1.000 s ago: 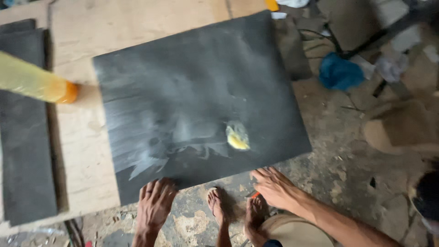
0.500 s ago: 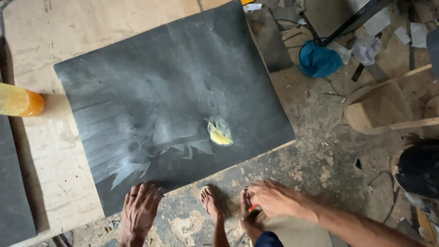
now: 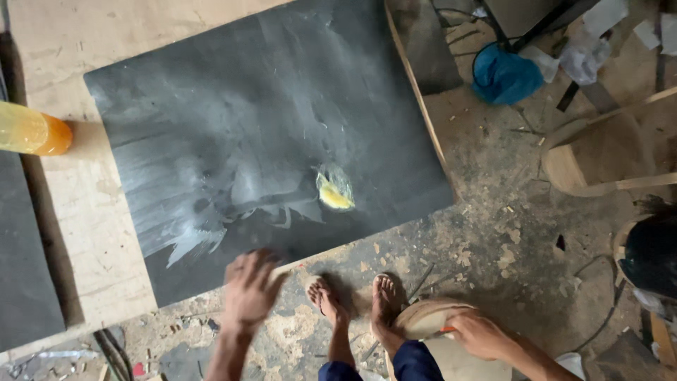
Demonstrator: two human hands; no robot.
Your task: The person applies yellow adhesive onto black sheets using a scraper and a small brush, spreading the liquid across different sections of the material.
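Lifting our left hand (image 3: 248,289), fingers spread, off the near edge of the dark sheet (image 3: 268,141) lying on the plywood counter (image 3: 84,226), we drop our right hand (image 3: 479,331) beside the stool (image 3: 430,317), pinching a small orange thing

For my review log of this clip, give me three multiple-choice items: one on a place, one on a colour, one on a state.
1. Where is the yellow blob?
A. on the dark sheet
B. on the dirt floor
C. in a hand

2. What colour is the crumpled cloth on the floor?
A. red
B. blue
C. white

3. What is the left hand doing?
A. gripping a bottle
B. spread open at the sheet's near edge
C. resting on a foot

Answers:
1 A, the blob sits on the sheet's surface.
2 B, the cloth is plainly blue.
3 B, its fingers are spread and hold nothing.
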